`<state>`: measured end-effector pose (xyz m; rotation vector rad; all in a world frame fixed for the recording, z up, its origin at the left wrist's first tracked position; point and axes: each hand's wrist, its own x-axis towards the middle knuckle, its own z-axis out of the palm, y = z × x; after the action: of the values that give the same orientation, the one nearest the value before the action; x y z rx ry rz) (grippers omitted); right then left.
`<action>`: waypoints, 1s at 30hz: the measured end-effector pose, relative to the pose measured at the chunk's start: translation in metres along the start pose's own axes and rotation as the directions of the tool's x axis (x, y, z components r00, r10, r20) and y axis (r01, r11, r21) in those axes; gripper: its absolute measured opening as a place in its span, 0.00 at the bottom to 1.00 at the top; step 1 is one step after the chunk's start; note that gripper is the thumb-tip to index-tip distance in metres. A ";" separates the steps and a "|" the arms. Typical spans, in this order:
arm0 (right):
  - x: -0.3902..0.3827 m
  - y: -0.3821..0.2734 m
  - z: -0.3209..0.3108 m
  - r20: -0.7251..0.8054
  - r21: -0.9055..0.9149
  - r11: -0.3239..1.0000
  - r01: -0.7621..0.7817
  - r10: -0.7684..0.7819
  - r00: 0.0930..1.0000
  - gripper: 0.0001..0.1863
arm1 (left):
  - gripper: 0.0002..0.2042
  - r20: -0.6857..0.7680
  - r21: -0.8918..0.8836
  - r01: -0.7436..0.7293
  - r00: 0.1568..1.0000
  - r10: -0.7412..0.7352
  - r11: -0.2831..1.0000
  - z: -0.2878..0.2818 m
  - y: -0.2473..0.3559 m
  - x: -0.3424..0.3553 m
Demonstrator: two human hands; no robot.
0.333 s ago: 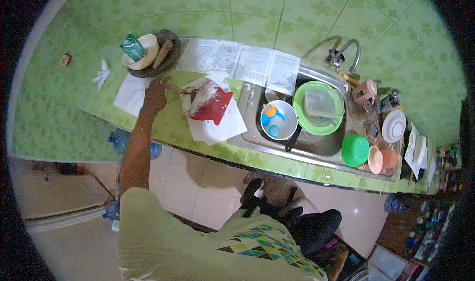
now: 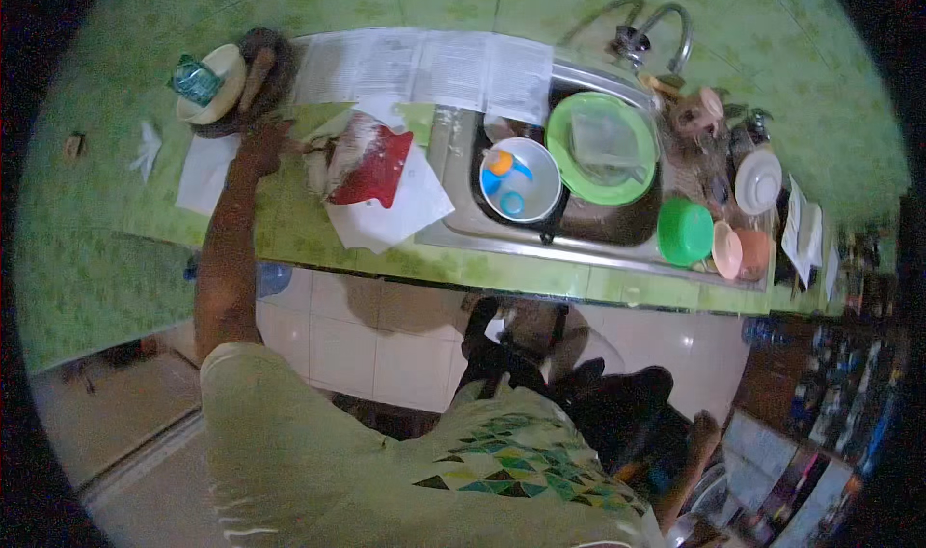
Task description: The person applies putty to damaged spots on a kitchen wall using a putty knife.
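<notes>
At the far left of the green tiled tabletop (image 2: 289, 230) lies a crumpled white scrap (image 2: 146, 149), and next to it a white sheet of paper (image 2: 205, 173). Behind that stands a dark round tray (image 2: 273, 66) with a cream bowl (image 2: 217, 83), a teal packet (image 2: 196, 80) and a brown wooden stick (image 2: 256, 68) on it. The left hand (image 2: 262, 144) reaches out just in front of this tray, at the paper's right edge; whether its fingers are spread or curled cannot be made out from here, and it grips nothing that shows. Just to its right a red-and-whitish bundle (image 2: 362, 165) lies on white wrapping paper (image 2: 395, 210), close to the hand but apart from it. Printed paper sheets (image 2: 424, 66) run along the wall behind. Further right the steel sink (image 2: 502, 234) holds a white bowl (image 2: 521, 179) with small coloured pieces and a big green plate (image 2: 603, 148), under a curved tap (image 2: 666, 27). A small green bowl (image 2: 685, 231), pinkish cups (image 2: 738, 251) and a white dish (image 2: 758, 180) follow at the right end. The right hand is not in sight.
</notes>
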<state>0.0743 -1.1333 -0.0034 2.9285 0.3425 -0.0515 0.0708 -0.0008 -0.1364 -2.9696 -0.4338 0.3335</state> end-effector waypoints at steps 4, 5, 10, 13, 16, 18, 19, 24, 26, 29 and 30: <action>0.101 -0.113 -0.018 0.250 0.586 0.737 -0.338 0.232 0.940 0.20 | 0.35 -0.481 -0.022 -0.005 0.877 -0.006 1.000 -0.027 -0.073 -0.101; 0.102 -0.112 -0.014 0.211 0.568 0.779 -0.268 0.177 0.961 0.19 | 0.34 -0.461 -0.186 0.051 0.878 -0.132 0.981 -0.036 -0.067 -0.100; 0.102 -0.163 -0.059 0.284 0.513 0.799 -0.313 0.186 0.941 0.18 | 0.21 -0.179 -0.818 0.228 0.771 -0.612 0.528 0.004 -0.048 -0.146; 0.111 -0.206 -0.093 0.311 0.260 0.954 -0.150 0.064 0.948 0.18 | 0.22 0.259 -0.966 0.210 0.777 -0.574 -0.150 0.026 0.026 -0.145; 0.127 -0.237 -0.064 0.228 0.564 0.824 -0.054 -0.092 0.969 0.16 | 0.21 0.092 -0.995 0.103 0.844 -0.528 -0.008 0.076 -0.028 -0.191; 0.148 -0.271 -0.049 0.367 0.820 0.500 -0.279 -0.085 0.926 0.15 | 0.20 0.181 -0.983 0.143 0.862 -0.474 -0.116 0.069 0.024 -0.157; 0.166 -0.300 -0.055 0.248 0.742 0.668 -0.061 -0.188 0.950 0.16 | 0.19 0.275 -0.959 0.218 0.866 -0.418 -0.180 0.051 0.053 -0.143; 0.214 -0.476 -0.104 0.186 0.900 0.419 0.121 -0.619 0.763 0.16 | 0.18 0.226 -0.974 0.208 0.869 -0.440 -0.089 0.053 0.036 -0.174; 0.240 -0.523 -0.099 0.191 0.916 0.382 0.120 -0.681 0.707 0.18 | 0.18 0.229 -0.957 0.115 0.861 -0.454 -0.266 0.027 0.069 -0.154; 0.275 -0.602 -0.099 0.261 0.933 0.360 0.016 -0.706 0.659 0.24 | 0.19 0.369 -0.917 0.236 0.807 -0.460 -0.322 0.008 0.074 -0.145; 0.283 -0.624 -0.098 0.314 0.948 0.275 -0.162 -0.706 0.635 0.26 | 0.19 0.361 -0.921 0.237 0.816 -0.452 -0.307 0.004 0.072 -0.143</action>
<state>0.2061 -0.4547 -0.0395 3.3024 1.0385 -2.1719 -0.0440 -0.1112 -0.1225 -3.5718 -2.7602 -0.8030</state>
